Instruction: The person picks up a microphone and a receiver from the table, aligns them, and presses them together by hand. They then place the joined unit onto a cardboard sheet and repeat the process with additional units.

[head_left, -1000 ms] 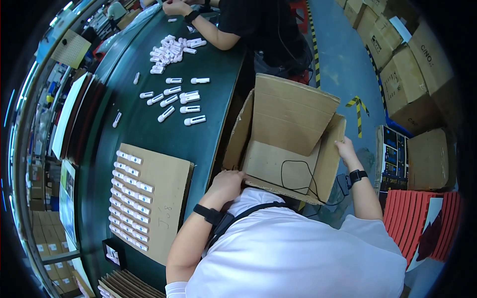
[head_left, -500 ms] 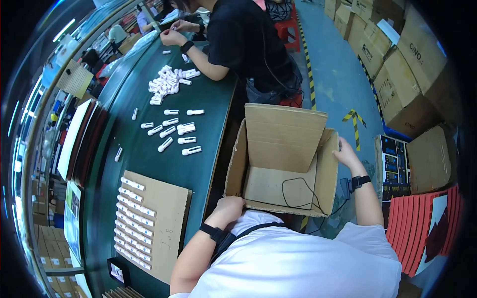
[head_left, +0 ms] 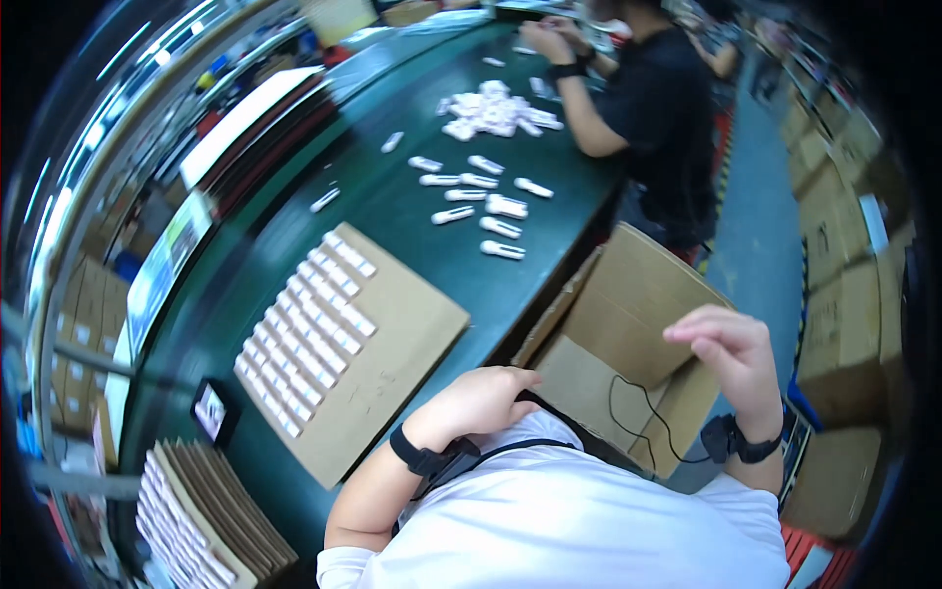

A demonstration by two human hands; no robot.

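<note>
Right of the desk is a cardboard box, the left hand curled at its near corner, grip unclear. The right hand hangs spread over its right side; box handling seems underway, gripping needs closed fingers.

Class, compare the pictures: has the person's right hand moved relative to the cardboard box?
Yes: against the cardboard box, the right hand has come off the right wall and moved leftward, its fingers now showing in front of the far flap.
</note>
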